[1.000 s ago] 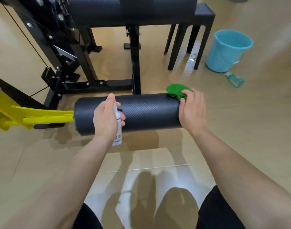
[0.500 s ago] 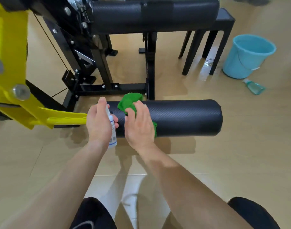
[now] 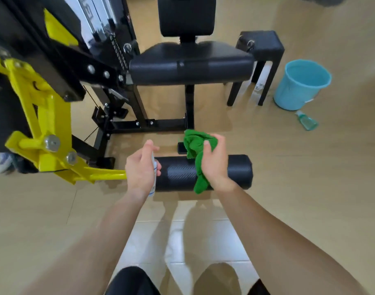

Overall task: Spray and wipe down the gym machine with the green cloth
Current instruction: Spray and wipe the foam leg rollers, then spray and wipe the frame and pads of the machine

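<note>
1. My left hand [image 3: 141, 169] has its fingers curled round the spray bottle [image 3: 154, 177]. It holds the bottle upright just beside the left end of the roller pad [image 3: 235, 171], where the yellow lever arm [image 3: 44, 116] joins that pad. One finger lies across the bottle's top (the nozzle is hidden, so I cannot tell where it points).
2. My right hand [image 3: 214, 165] grips the green cloth [image 3: 195, 143] in a bunch over the middle of the roller pad. The cloth drapes across the pad's top and hangs down its near face, touching it.
3. Handling, cloth: I judge it soft, light and limp. It is best taken as a wad in the palm, with a loose fold left flat against the pad.
4. Handling, pad: the skin looks textured, over what I take to be foam. I expect it to give under pressure and perhaps turn on its bar, so a firm wrap-round stroke is advised.
5. Beyond the roller pad stands the black seat pad [image 3: 191, 67] on its frame. Whether it has been wiped I cannot tell.
6. Far right of the roller pad are a black stool [image 3: 261, 45] and a blue bucket [image 3: 293, 96]. A green bottle [image 3: 307, 121] lies on the floor just beside the bucket.
</note>
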Action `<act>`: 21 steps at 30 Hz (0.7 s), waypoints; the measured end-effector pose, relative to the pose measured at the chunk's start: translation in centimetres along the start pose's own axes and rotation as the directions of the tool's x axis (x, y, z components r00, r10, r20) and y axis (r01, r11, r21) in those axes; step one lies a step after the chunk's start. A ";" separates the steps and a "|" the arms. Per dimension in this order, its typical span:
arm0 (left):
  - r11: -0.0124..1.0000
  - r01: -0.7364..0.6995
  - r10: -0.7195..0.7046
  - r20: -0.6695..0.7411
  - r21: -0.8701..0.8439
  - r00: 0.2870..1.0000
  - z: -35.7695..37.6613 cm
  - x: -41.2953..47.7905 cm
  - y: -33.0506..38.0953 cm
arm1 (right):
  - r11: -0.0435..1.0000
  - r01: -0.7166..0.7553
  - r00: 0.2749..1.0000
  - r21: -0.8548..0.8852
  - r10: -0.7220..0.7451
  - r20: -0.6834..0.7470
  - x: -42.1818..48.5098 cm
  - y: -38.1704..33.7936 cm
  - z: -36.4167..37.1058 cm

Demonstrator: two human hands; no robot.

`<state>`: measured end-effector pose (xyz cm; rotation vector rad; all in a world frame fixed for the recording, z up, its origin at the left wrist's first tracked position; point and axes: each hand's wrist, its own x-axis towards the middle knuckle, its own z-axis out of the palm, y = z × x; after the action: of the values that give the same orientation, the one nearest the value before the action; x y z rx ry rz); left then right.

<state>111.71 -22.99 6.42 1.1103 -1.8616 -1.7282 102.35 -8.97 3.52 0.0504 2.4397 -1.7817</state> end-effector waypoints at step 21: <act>0.998 0.063 -0.068 0.218 0.032 0.974 19.9 -11.7 29.2 | 0.400 -0.630 0.750 0.665 0.538 0.386 10.1 -23.4 -28.2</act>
<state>95.98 -2.84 33.43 1.0368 -1.9998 -1.9387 87.89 10.21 33.00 0.7691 1.1076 -2.1605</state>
